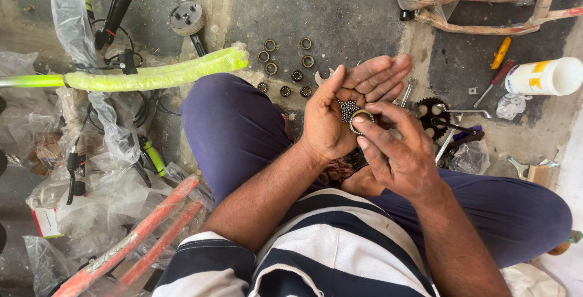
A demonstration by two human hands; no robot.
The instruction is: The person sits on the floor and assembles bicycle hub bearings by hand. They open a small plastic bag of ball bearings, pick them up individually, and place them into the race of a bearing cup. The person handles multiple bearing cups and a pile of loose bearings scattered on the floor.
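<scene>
Left hand (331, 118) is cupping loose steel balls (347, 110), small, hard, likely prone to rolling, while right hand (398, 151) is pinching a rigid bearing ring (361, 121) by its rim just above that palm.

We get even, soft daylight with only faint shadows under the hands, mild glare on the white canister (545, 76) and the plastic wrapping (91, 187) at left, sharp focus across the centre, and slight wide-angle stretch at the edges.
</scene>
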